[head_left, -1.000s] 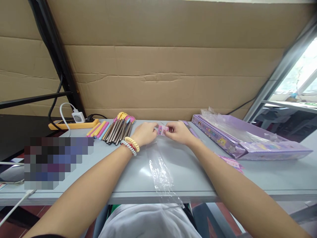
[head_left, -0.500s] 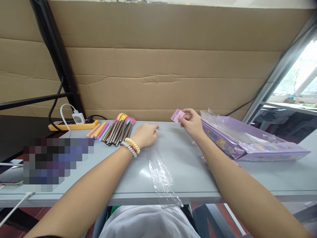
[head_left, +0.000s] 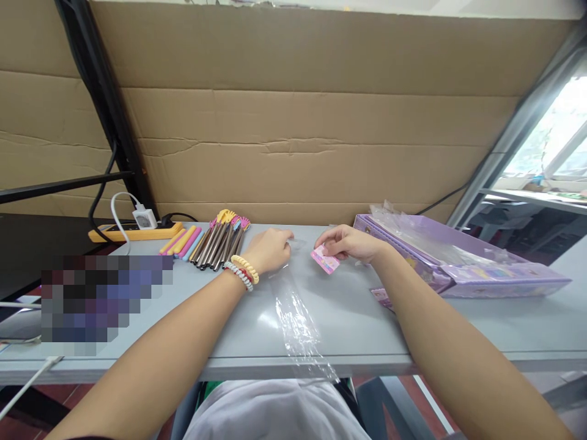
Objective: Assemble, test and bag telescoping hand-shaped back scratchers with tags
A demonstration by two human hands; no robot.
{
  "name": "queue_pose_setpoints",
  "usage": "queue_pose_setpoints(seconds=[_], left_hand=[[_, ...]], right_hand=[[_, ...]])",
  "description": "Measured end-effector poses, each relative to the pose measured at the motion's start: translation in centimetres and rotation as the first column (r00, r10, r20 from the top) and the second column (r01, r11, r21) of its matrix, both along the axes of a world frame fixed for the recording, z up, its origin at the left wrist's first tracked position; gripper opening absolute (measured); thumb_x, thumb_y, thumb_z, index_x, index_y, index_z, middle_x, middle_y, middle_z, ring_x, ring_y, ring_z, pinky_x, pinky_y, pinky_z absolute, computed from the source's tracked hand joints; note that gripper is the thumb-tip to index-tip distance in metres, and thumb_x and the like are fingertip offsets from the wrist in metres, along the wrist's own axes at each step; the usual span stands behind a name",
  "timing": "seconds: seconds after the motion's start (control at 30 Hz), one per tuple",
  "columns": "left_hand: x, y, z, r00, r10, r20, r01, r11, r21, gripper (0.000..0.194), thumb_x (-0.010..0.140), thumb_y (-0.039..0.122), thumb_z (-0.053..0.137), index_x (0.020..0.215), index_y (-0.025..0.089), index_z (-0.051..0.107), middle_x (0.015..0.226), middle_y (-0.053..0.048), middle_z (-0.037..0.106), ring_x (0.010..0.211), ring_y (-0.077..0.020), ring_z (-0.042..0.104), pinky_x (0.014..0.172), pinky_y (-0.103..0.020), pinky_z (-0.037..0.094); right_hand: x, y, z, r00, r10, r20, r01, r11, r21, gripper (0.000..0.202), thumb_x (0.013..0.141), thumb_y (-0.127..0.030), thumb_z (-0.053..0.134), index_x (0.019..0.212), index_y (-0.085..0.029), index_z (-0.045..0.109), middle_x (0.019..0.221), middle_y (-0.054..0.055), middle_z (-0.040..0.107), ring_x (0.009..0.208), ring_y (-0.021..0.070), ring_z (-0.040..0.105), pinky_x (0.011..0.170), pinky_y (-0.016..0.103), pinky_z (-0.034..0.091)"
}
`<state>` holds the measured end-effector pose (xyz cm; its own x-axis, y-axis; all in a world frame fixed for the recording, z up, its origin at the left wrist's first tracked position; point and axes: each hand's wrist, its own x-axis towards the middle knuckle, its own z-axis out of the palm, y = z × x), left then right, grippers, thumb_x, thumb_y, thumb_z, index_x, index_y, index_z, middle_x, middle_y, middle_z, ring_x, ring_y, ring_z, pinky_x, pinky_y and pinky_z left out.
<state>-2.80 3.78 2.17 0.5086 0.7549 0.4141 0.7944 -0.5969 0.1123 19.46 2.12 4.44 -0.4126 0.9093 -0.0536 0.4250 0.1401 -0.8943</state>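
A small pink printed card point(head_left: 326, 261) is pinched between the thumb and fingers of my right hand point(head_left: 351, 242), held just above the grey table. My left hand point(head_left: 269, 249), with bracelets at its wrist, is closed on the top end of a long clear plastic bag point(head_left: 298, 321). That bag lies crinkled down the table and hangs over its front edge. Left of my left hand lies a bunch of pens point(head_left: 220, 243) with metallic barrels and coloured tops. Several pastel sticks point(head_left: 184, 241) sit beside them. Another pink card point(head_left: 381, 297) is partly hidden under my right forearm.
On the right stands an open purple box point(head_left: 499, 281) with clear plastic point(head_left: 413, 232) in it. A yellow power strip point(head_left: 151, 232) with a white charger point(head_left: 145, 217) lies at the back left. Cardboard point(head_left: 293, 146) walls off the back; a blurred patch covers the left.
My right hand has come down and slightly toward me with the pink card, which now tilts downward. More of the box and of the second card shows. My left hand stays in place.
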Motion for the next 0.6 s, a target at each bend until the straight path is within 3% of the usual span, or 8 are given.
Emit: queue_pose_setpoints(seconds=[0.17,0.27,0.37,0.47,0.6], left_hand=[[0.1,-0.1,0.0,1.0,-0.004,-0.016,0.004,1.0,-0.003,0.039,0.08,0.019,0.038,0.111,0.022,0.063,0.106,-0.007,0.069,0.096,-0.0233,0.063,0.08,-0.033,0.049],[0.1,-0.2,0.0,1.0,-0.009,-0.027,0.009,1.0,-0.004,0.039,0.08,0.019,0.039,0.11,0.022,0.063,0.106,-0.006,0.069,0.096,-0.0231,0.063,0.079,-0.032,0.049],[0.2,-0.2,0.0,1.0,-0.013,-0.025,0.013,1.0,-0.007,0.038,0.08,0.02,0.04,0.111,0.022,0.062,0.107,-0.006,0.068,0.097,-0.0232,0.063,0.079,-0.032,0.049],[0.2,-0.1,-0.1,1.0,-0.009,-0.023,0.009,1.0,-0.005,0.038,0.08,0.02,0.04,0.111,0.023,0.062,0.107,-0.006,0.068,0.096,-0.0234,0.063,0.078,-0.032,0.049],[0.2,0.0,-0.2,1.0,-0.011,-0.025,0.011,1.0,0.002,0.037,0.08,0.019,0.041,0.11,0.023,0.062,0.104,-0.006,0.069,0.094,-0.0229,0.064,0.076,-0.031,0.049]], right_hand=[[-1.3,-1.2,0.8,0.949,0.282,0.143,-0.254,0.949,-0.188,0.021,0.057,-0.018,0.065,0.077,-0.011,0.069,0.048,-0.004,0.052,0.045,0.0069,0.042,0.043,0.021,0.027],[-2.3,-2.0,1.2,0.923,0.342,0.179,-0.313,0.934,-0.172,0.02,0.058,-0.018,0.062,0.076,-0.012,0.068,0.047,-0.005,0.049,0.045,0.0072,0.042,0.045,0.021,0.029],[-3.2,-3.4,1.9,0.895,0.303,0.327,-0.292,0.953,-0.085,0.021,0.061,-0.016,0.055,0.078,-0.015,0.067,0.05,-0.005,0.048,0.049,0.0082,0.043,0.047,0.021,0.031],[-4.0,-5.4,2.9,0.843,0.163,0.513,-0.224,0.973,0.06,0.025,0.062,-0.014,0.049,0.08,-0.018,0.067,0.054,-0.004,0.048,0.051,0.0093,0.043,0.047,0.022,0.03],[-4.7,-7.0,3.6,0.821,0.112,0.56,-0.21,0.971,0.114,0.024,0.063,-0.014,0.046,0.077,-0.019,0.065,0.057,-0.002,0.051,0.051,0.0104,0.043,0.047,0.023,0.03]])
